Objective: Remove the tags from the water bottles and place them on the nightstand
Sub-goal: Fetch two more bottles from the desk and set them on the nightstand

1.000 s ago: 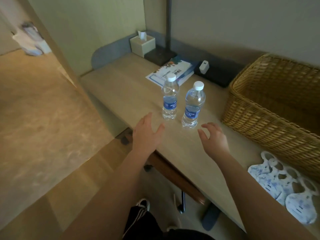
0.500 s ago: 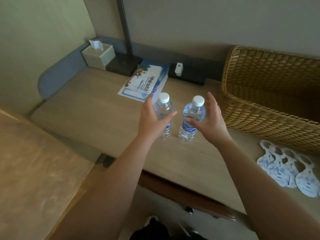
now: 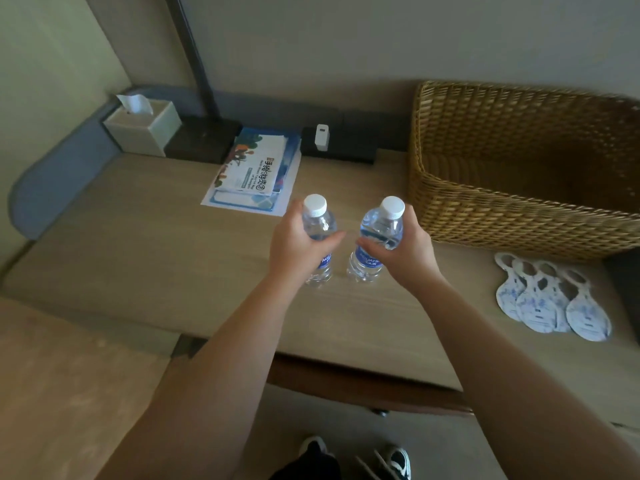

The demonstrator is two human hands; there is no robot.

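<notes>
- the left hand (image 3: 298, 245) was wrapped around the left bottle (image 3: 318, 237), which stood upright on the wooden nightstand (image 3: 138, 258).
- the right hand (image 3: 403, 249) clasped the right bottle (image 3: 375, 244), just beside the first.
- a wicker basket (image 3: 512, 209) stood to the right, with the tags (image 3: 550, 299) lying loose before it.

Bottles, two: left bottle (image 3: 318, 233), right bottle (image 3: 379, 237), each with one white cap, both upright on one table (image 3: 138, 251). Tags (image 3: 550, 303), overlapping in a row; four loops show, exact count uncertain. One basket (image 3: 519, 216), one tissue box (image 3: 145, 128), one stack of leaflets (image 3: 254, 171), one white charger (image 3: 322, 137), one lamp base (image 3: 204, 138), two hands, two shoes.
</notes>
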